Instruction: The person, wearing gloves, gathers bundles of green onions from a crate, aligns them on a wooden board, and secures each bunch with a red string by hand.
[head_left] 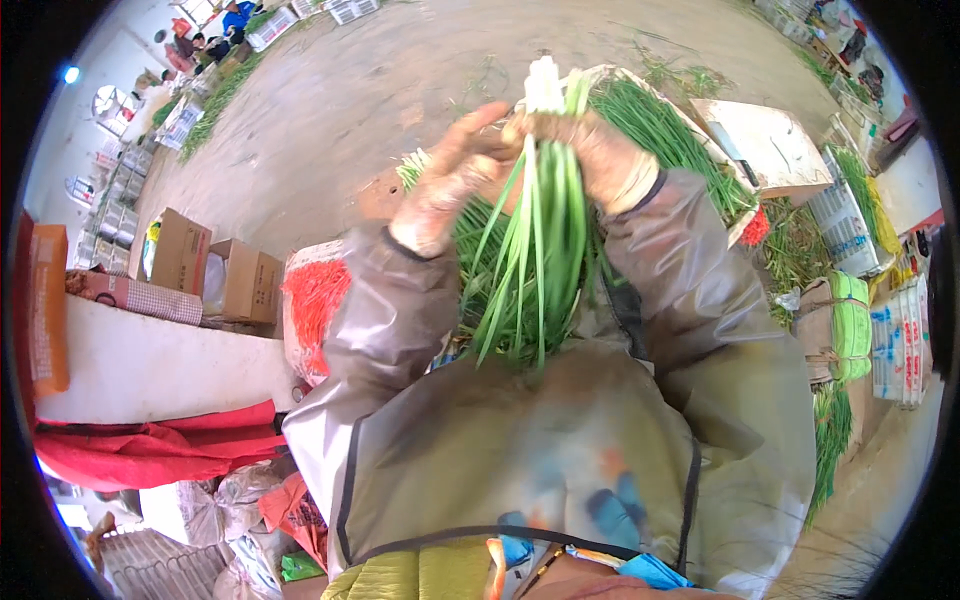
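Upright before my chest is a bunch of scallions [540, 230], its white ends up and its green leaves hanging down to my lap. My right hand [600, 155] is wrapped round the bunch just under the white ends. Close at its left side is my left hand [450, 185], with the fingers and thumb spread apart and nothing visible between them. The fingertips nearest the bunch are partly hidden, so touching cannot be told. More green stalks [470, 240] lie behind and below the held bunch. A pile of red ties [315, 305] sits beside my left forearm.
Long scallions [650, 125] lie on a surface at the right, near a white board [775, 140] with a knife [738, 158] on it. White crates [850, 220] and a bright green bundle [850, 325] stand farther right. Cardboard boxes [245, 285] and a red cloth [165, 450] are at the left.
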